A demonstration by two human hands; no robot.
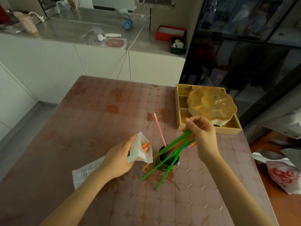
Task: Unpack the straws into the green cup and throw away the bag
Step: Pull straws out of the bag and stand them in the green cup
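A dark green cup (172, 162) stands on the table near its middle. A pink straw (159, 128) leans upright in it. My right hand (202, 136) grips a bundle of coloured straws (177, 145) above the cup's rim; some tips are inside the cup, while two green straws (154, 170) hang down outside its front. My left hand (119, 156) holds a clear plastic bag (140, 150) left of the cup, mouth facing the cup, with several orange and pink straws (145, 146) still inside.
The table (101, 121) has a pink patterned cover. A wooden compartment tray (182, 111) with an amber lidded dish (211, 103) sits at the back right. A red-printed plastic bag (285, 176) lies off the right edge. White cabinets and a counter stand behind.
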